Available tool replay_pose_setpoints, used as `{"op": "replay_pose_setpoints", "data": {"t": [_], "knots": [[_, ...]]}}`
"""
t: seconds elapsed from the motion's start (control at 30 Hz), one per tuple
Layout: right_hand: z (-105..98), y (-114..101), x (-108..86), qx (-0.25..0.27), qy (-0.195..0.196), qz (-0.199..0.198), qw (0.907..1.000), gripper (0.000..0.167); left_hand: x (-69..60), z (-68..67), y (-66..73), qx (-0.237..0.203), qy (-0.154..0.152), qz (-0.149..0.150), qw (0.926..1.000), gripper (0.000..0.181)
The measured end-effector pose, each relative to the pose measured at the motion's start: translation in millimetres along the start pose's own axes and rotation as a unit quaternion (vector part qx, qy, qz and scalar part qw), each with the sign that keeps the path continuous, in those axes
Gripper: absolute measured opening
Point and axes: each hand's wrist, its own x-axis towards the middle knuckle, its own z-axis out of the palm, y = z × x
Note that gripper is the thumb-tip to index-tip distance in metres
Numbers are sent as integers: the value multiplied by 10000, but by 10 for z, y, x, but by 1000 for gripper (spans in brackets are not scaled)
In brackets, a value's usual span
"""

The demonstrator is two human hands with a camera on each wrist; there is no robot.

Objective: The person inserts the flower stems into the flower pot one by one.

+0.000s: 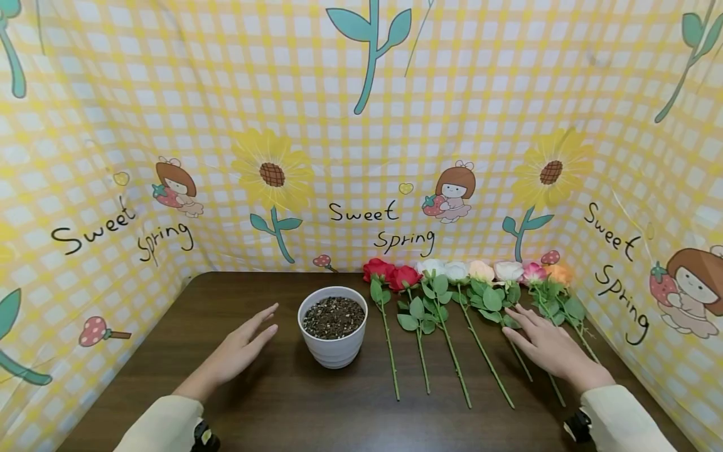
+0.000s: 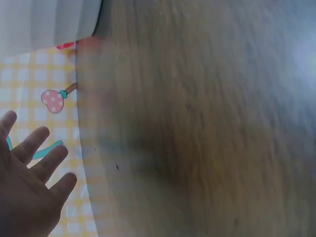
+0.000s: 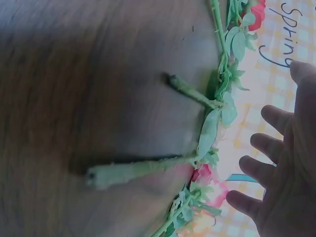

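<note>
A white ribbed pot (image 1: 333,353) filled with dark speckled soil (image 1: 334,317) stands upright on the brown table. To its left my left hand (image 1: 240,348) is held with fingers extended, apart from the pot and holding nothing; the left wrist view shows the spread hand (image 2: 37,182) and part of the pot (image 2: 47,24). My right hand (image 1: 550,348) hovers with fingers spread over the stems at the right, nothing gripped. Red roses (image 1: 405,277), white ones (image 1: 456,271), a peach one (image 1: 481,271), a pink one (image 1: 533,273) and an orange one (image 1: 559,274) lie in a row.
The dark wooden table (image 1: 271,402) has a yellow checked cloth (image 1: 361,144) hanging behind it and at both sides. The flower heads lie along the back edge, with green stems (image 1: 452,358) pointing toward the front, right of the pot.
</note>
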Motion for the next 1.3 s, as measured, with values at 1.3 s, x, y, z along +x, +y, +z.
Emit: {"op": "replay_pose_setpoints", "data": {"t": [1.3], "knots": [[128,-687,337,1046,-227,-970,9895,53,237,433,352,-3481,-250,-542,9355,51]]}}
